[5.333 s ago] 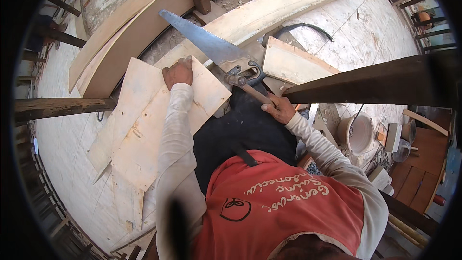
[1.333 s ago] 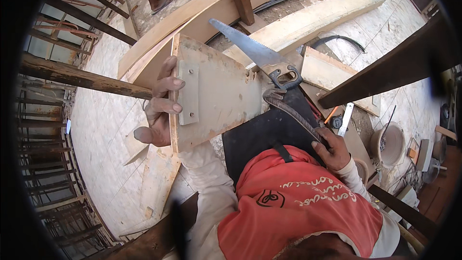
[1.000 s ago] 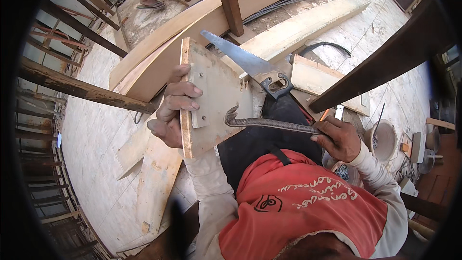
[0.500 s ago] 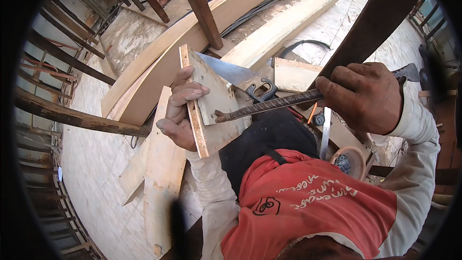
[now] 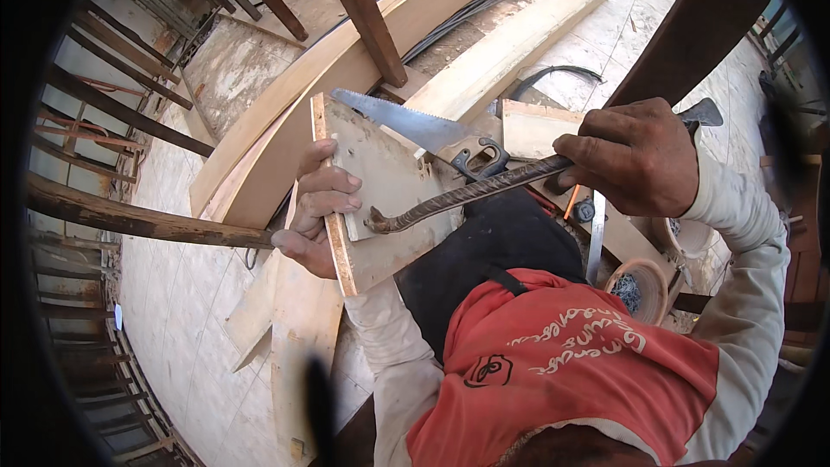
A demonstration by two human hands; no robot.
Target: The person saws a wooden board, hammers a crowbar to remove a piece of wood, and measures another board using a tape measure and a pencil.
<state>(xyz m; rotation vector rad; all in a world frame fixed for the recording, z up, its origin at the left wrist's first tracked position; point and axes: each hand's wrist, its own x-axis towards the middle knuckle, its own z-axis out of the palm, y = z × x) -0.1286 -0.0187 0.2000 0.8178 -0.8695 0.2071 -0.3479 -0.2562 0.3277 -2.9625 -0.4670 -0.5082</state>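
Note:
My left hand [image 5: 318,212] grips the left edge of a pale, worn wooden panel [image 5: 393,177], fingers over the edge and thumb lower down. The panel is tilted up above my lap. In my closed right hand [image 5: 635,160] is a ribbed iron pry bar [image 5: 484,190]. Its bent tip rests on or just over the panel, close to a thin strip along the edge. A flat dark metal end [image 5: 702,112] shows beyond my right hand. Behind the panel lies a handsaw [image 5: 406,118] with a dark handle, its blade partly hidden.
Long pale boards [image 5: 519,47] and black cables [image 5: 471,7] lie ahead. Dark wooden posts [image 5: 361,17] slant through the space. At my right are a clay bowl [image 5: 661,281] holding small metal pieces, a tape measure [image 5: 584,210] and an orange pencil [image 5: 571,201]. More boards [image 5: 303,337] lie left.
The panel and my left hand have shifted slightly left and down, the panel's face turning more toward me. My right hand and the bar's tip have also moved a little left.

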